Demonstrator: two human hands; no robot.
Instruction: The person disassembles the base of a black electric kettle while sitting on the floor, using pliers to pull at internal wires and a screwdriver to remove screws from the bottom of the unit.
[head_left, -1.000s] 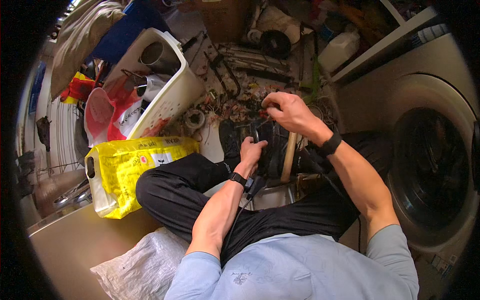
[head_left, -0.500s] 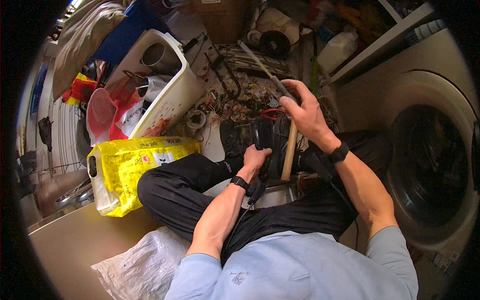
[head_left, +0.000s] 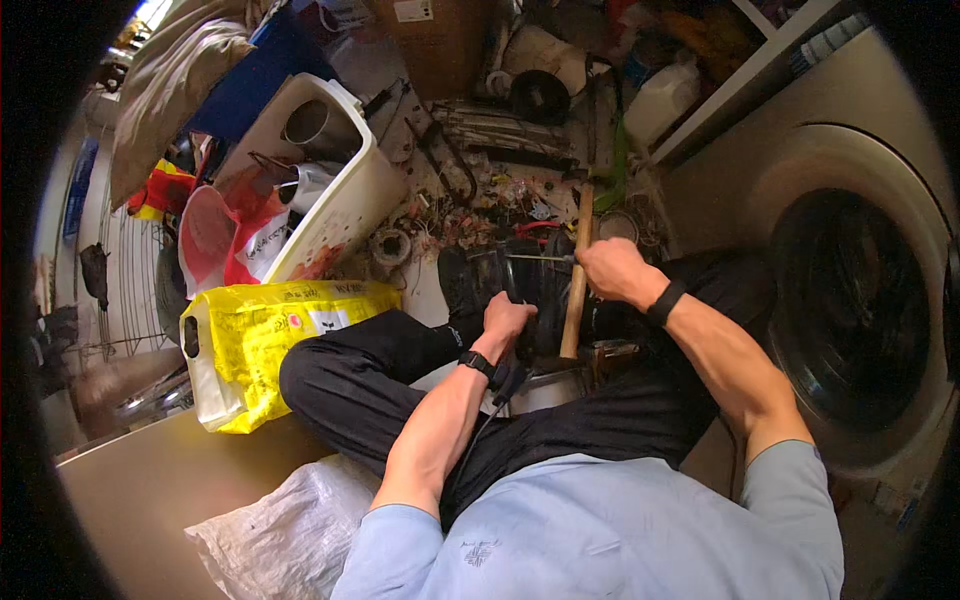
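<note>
My right hand (head_left: 618,272) is closed around a screwdriver, its long thin shaft (head_left: 538,258) pointing left across dark, shiny pieces (head_left: 492,268) between my legs. The fist hides its handle. My left hand (head_left: 507,322) is closed against a dark, elongated thing there, whose kind I cannot make out. A black cord (head_left: 482,432) runs below that hand, near my wrist. Close to my right fist, a hammer's wooden handle (head_left: 576,310) stands lengthwise between my legs.
Scraps and wires (head_left: 500,200) litter the floor ahead. A white bin (head_left: 345,195) with pans and bags stands left, behind a yellow bag (head_left: 260,345). A front-loading washing machine (head_left: 865,300) is at the right. A white sack (head_left: 285,530) lies at lower left.
My right hand has come down toward my lap, and the screwdriver has swung from pointing up and away to pointing left. My left hand has hardly moved.
</note>
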